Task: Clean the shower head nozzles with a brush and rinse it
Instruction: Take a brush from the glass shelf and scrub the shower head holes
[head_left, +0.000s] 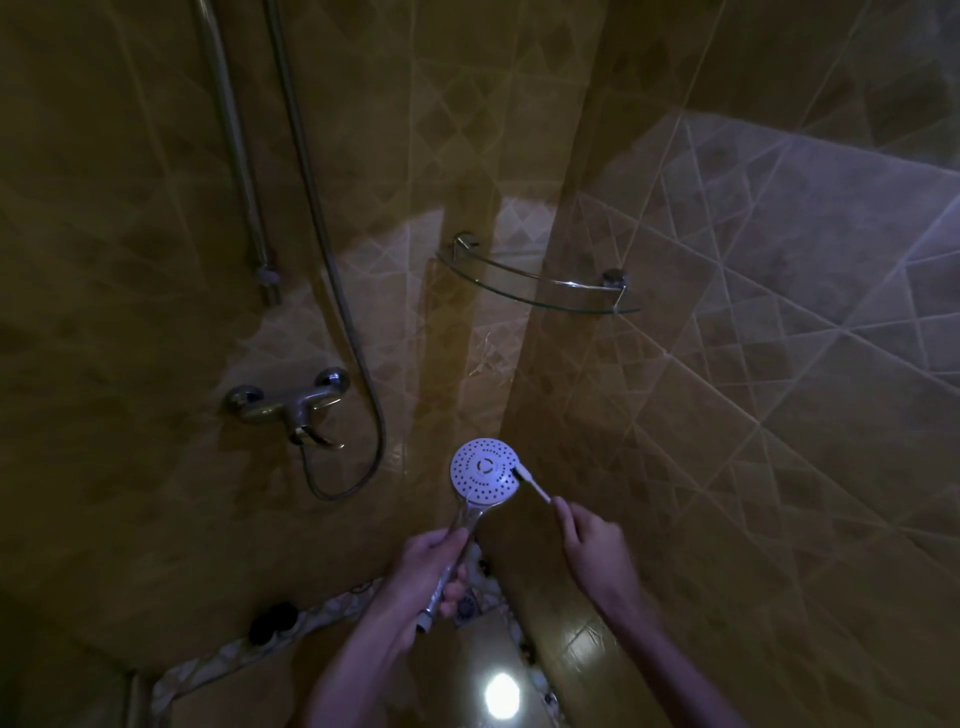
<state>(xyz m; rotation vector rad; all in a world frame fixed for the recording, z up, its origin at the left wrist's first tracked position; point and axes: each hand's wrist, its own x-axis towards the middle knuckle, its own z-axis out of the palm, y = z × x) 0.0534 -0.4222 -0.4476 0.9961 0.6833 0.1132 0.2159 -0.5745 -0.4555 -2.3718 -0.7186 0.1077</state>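
Note:
A round white shower head with many small nozzle holes faces me, held up in a dim tiled shower corner. My left hand grips its chrome handle from below. In my right hand I pinch the handle of a small white brush, a toothbrush by its shape. The brush's bristle end touches the right edge of the nozzle face. The hose joint at the handle's lower end is partly hidden by my left fingers.
A chrome mixer tap sits on the left wall with a hose looping beneath it. A riser rail runs up the wall. A glass corner shelf hangs above. A floor drain lies below the hands.

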